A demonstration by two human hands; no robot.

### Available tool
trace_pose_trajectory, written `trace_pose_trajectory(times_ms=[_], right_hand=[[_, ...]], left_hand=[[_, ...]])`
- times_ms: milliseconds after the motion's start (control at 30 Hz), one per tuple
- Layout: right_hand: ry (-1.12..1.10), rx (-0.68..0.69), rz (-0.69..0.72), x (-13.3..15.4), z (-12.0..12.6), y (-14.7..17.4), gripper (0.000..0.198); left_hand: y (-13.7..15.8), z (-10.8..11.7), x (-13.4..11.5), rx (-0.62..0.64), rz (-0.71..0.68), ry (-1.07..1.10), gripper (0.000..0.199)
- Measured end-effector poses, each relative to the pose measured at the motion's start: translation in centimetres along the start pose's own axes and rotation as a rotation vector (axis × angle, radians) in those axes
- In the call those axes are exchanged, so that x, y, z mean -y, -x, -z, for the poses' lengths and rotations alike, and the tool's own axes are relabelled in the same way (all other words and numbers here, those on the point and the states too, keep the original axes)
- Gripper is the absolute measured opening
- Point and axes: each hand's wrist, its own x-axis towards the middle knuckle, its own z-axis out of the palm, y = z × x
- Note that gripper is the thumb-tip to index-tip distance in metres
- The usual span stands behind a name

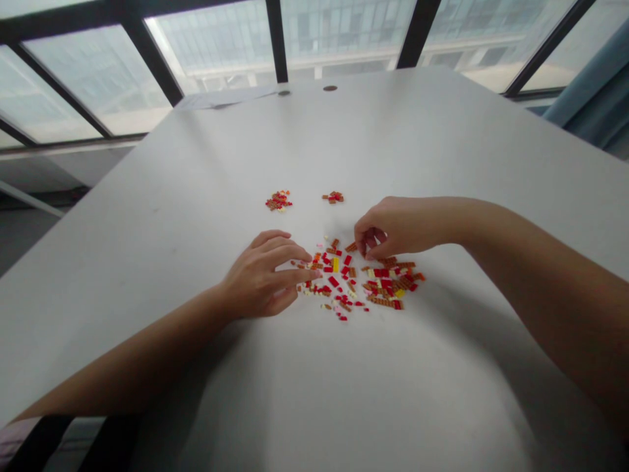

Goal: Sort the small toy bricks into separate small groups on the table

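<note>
Small toy building bricks, mostly red and brown, lie loosely spread [333,281] between my hands, with a denser heap [393,282] to their right. A yellow brick [335,265] shows among the loose ones. My left hand [275,272] rests at the left edge of the spread, fingers stretched out and apart, fingertips over the nearest bricks. Above the far right side of the spread, my right hand [376,229] points downward with thumb and fingers pinched together. A brown brick [350,247] lies right beside its fingertips; whatever is in the pinch is hidden.
Farther back on the white table [314,380] are two small piles: a fuller red and brown pile [279,200] on the left and a smaller pile [333,196] on the right. Paper [226,98] lies at the far edge, before the windows. A blue curtain [594,98] hangs at right.
</note>
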Motion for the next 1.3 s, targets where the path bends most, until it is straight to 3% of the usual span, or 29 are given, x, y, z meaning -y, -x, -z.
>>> trace_pose_trajectory(times_ms=[300, 500, 767, 1133, 1300], right_hand=[[0.033, -0.135, -0.028, -1.7, 0.5, 0.5, 0.020], [-0.022, 0.041, 0.046, 0.1, 0.5, 0.9, 0.018], [0.104, 0.187, 0.002, 3.0, 0.4, 1.5, 0.015], [0.128, 0.166, -0.067, 3.2, 0.1, 1.5, 0.004], [0.131, 0.169, -0.051, 3.4, -0.1, 1.5, 0.008]], left_hand=[[0.2, -0.2, 0.0, 0.008, 0.001, -0.023, 0.038], [0.1, -0.2, 0.0, -0.002, -0.005, -0.018, 0.036], [0.1, 0.0, 0.0, 0.007, -0.002, -0.008, 0.033], [0.1, 0.1, 0.1, 0.013, 0.006, -0.009, 0.036], [0.1, 0.1, 0.0, 0.011, 0.005, 0.000, 0.036]])
